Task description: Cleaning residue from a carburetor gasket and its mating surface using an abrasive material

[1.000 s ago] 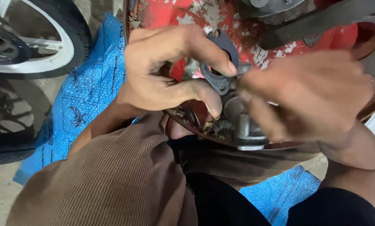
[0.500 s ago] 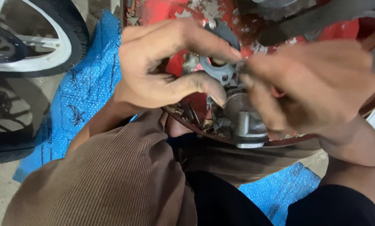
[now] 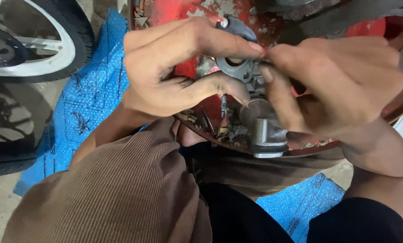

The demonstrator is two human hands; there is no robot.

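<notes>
Both the left hand [image 3: 174, 72] and the right hand [image 3: 340, 85] grasp a grimy grey metal carburetor [image 3: 251, 103] above a chipped red tray [image 3: 197, 13]; blue tarp [image 3: 93, 90] beneath.

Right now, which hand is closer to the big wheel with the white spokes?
The left hand. It holds the grey metal part over the red tray, on the side of the wheel. The right hand pinches the same part from the far side, farther from the wheel.
</notes>
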